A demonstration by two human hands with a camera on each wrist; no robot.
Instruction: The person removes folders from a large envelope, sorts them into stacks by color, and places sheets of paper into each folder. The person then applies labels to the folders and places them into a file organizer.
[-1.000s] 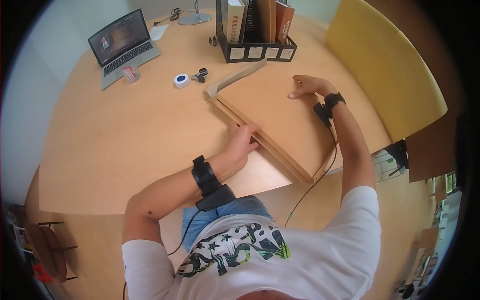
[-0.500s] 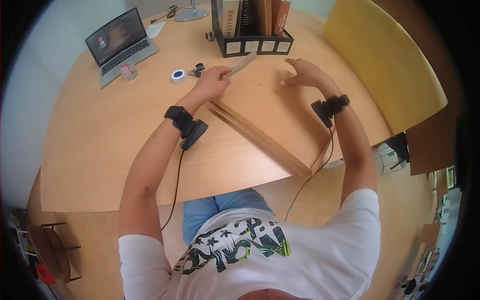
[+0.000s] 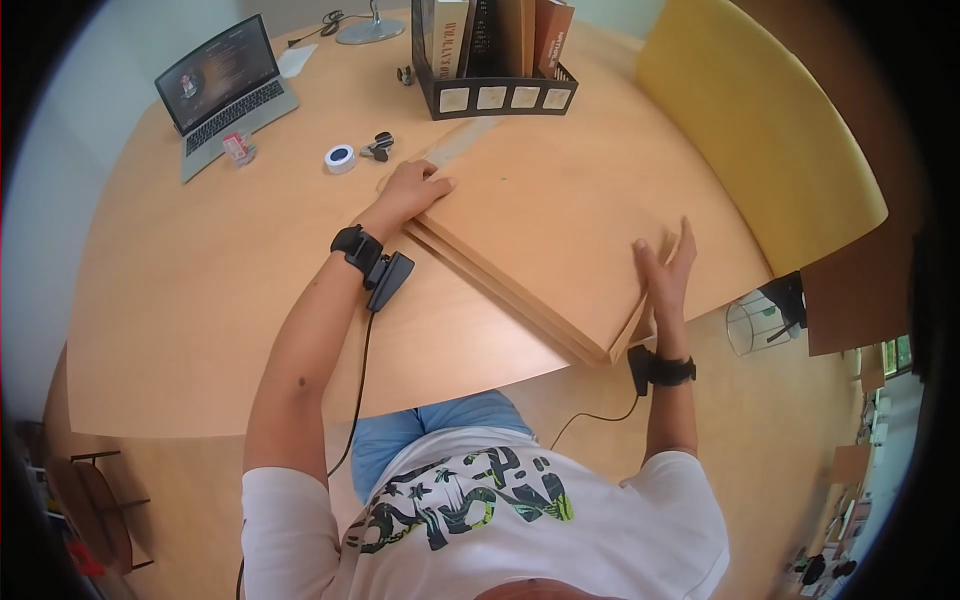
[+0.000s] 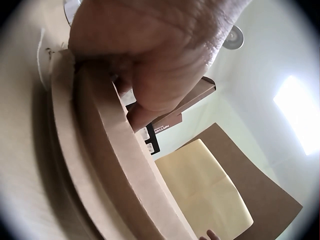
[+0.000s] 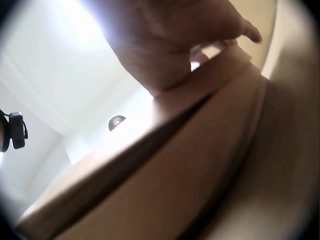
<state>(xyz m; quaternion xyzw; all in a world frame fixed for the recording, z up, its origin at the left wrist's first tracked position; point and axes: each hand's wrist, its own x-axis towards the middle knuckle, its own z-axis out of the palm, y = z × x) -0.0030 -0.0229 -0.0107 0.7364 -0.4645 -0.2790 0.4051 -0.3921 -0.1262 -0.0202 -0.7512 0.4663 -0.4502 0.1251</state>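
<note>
A flat brown cardboard box (image 3: 530,225) lies at an angle on the table, its near corner by the table's front edge. My left hand (image 3: 408,190) grips its far left corner, the thumb lying on the top. In the left wrist view that hand (image 4: 150,55) is bent over the box's layered edge (image 4: 120,135). My right hand (image 3: 670,275) is at the right side, its fingers straight and the thumb apart, beside a side flap (image 3: 632,320) standing slightly out. The right wrist view shows this hand (image 5: 175,40) at the box's edge, with a dark gap along the side (image 5: 150,145).
A white tape roll (image 3: 340,158) and black clips (image 3: 378,147) lie left of the box. Behind stand a laptop (image 3: 225,85), a small red-and-clear pack (image 3: 238,148) and a black book holder (image 3: 500,95). A yellow chair back (image 3: 760,130) borders the table at right.
My left hand went from the box's left edge to its far corner, and the raised far flap now lies flatter. My right hand moved from above the top toward me, to the right side.
</note>
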